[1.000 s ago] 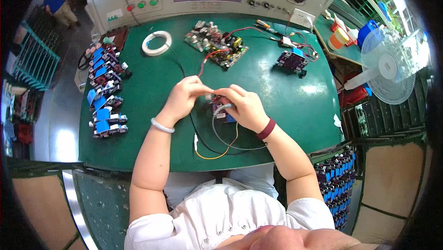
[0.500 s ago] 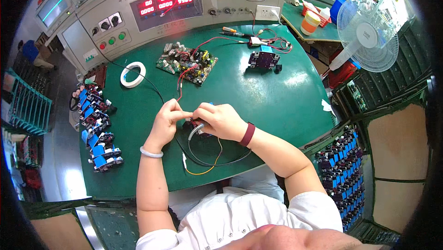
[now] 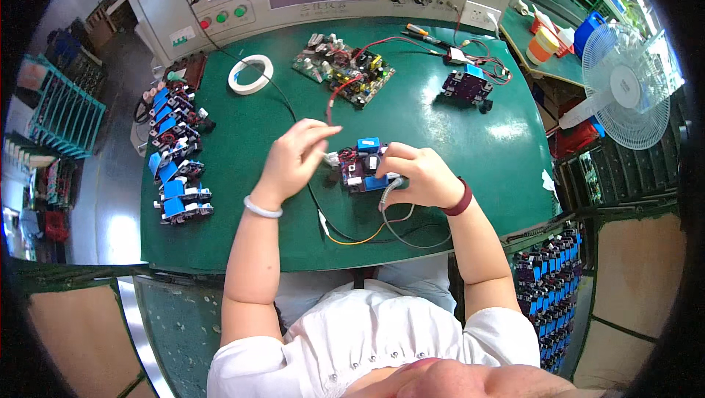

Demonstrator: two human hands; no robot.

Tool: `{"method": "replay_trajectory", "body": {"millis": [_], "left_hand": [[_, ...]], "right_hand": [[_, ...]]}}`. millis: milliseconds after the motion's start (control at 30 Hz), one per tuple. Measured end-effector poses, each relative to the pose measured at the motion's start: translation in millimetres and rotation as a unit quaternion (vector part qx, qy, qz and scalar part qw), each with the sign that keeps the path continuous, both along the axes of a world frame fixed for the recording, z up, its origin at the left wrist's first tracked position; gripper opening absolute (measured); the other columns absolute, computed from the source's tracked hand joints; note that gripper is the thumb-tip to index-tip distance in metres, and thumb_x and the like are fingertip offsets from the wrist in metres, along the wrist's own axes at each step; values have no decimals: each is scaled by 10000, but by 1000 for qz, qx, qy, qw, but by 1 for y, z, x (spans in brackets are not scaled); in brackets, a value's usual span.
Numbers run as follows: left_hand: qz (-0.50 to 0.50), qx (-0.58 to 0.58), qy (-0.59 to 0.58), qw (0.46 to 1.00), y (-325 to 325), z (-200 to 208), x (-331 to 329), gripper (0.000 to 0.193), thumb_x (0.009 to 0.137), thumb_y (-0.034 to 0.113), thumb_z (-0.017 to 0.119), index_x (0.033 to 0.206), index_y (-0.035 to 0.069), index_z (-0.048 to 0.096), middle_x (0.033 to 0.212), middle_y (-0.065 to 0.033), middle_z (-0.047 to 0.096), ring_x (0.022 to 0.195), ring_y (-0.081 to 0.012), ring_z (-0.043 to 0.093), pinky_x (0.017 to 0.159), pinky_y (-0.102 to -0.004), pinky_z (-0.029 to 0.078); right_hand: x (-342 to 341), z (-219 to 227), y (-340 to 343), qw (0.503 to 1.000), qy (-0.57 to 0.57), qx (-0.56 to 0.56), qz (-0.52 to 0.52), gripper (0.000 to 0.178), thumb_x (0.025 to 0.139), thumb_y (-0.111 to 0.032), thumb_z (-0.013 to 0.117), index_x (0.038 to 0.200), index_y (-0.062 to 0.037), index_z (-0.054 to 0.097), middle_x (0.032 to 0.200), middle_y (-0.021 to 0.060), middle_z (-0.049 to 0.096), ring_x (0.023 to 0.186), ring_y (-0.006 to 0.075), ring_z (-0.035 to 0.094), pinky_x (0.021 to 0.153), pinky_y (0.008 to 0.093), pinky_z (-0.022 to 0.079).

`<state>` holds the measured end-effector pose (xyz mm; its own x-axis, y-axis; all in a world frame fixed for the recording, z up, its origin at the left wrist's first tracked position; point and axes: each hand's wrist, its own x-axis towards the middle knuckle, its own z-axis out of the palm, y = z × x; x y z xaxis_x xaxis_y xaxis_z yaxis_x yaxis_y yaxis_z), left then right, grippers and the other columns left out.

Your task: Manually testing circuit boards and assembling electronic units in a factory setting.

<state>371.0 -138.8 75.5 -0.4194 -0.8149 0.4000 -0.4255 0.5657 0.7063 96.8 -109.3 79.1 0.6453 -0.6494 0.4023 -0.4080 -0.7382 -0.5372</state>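
Observation:
A small circuit board (image 3: 354,170) with blue blocks, a black round part and red wires lies on the green table in front of me. My right hand (image 3: 424,179) grips its right side, forefinger over the top and thumb low by the front edge. A grey sleeved cable (image 3: 387,194) passes between that thumb and forefinger; its end at the board is partly hidden. Left of the board, my left hand (image 3: 294,159) is raised with thumb and forefinger apart, holding nothing visible. A white connector (image 3: 333,159) sits at the board's left end, close to the left thumb.
A larger circuit board (image 3: 345,67) with red leads lies behind, beside a roll of white tape (image 3: 250,75). Another small board (image 3: 468,87) is at the back right. Several boards (image 3: 175,152) line the left edge. A fan (image 3: 624,86) stands at right.
My hands were together over the small board; the left has drawn away leftward and its fingers have parted. The right hand stays at the board, now more uncovered. The whole view has shifted.

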Motion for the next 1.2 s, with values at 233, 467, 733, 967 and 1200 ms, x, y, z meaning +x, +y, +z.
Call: {"method": "replay_trajectory", "body": {"millis": [233, 467, 733, 967, 1200], "left_hand": [[-124, 2, -8, 992, 3, -4, -4, 155, 769, 42, 780, 923, 41, 771, 920, -87, 703, 857, -217, 662, 772, -320, 539], [-81, 82, 87, 989, 11, 3, -7, 216, 843, 56, 734, 1058, 39, 742, 1115, -119, 714, 864, -141, 662, 738, -274, 533], [15, 23, 92, 995, -1, -11, -3, 227, 903, 39, 649, 1125, 59, 697, 1129, -73, 638, 795, -118, 611, 679, -256, 509], [15, 31, 83, 996, -2, -15, -2, 197, 896, 22, 640, 1081, 51, 702, 1072, -59, 638, 736, -106, 591, 646, -242, 492], [14, 21, 84, 996, -3, -14, -3, 179, 886, -7, 636, 1037, 47, 713, 1029, -59, 642, 733, -95, 586, 635, -228, 481]], "right_hand": [[12, -9, 1, 996, 70, -54, -18, 444, 632, -214, 868, 929, -115, 553, 930, 58, 574, 689, 309, 628, 588, 409, 516], [-9, 8, -3, 994, 17, -83, -71, 415, 626, -187, 850, 972, -114, 634, 899, 73, 598, 687, 292, 636, 589, 384, 534], [-93, 8, -35, 926, -13, -151, -346, 335, 796, -184, 795, 1087, -76, 670, 1010, 102, 657, 869, 290, 666, 711, 365, 535], [-105, -11, -54, 856, 15, -163, -491, 355, 843, -301, 755, 1158, -155, 681, 1062, 74, 666, 793, 285, 672, 698, 384, 531], [-111, -27, -62, 812, 11, -116, -572, 325, 765, -262, 811, 1027, -117, 685, 1019, 83, 652, 848, 332, 662, 708, 427, 530]]}}
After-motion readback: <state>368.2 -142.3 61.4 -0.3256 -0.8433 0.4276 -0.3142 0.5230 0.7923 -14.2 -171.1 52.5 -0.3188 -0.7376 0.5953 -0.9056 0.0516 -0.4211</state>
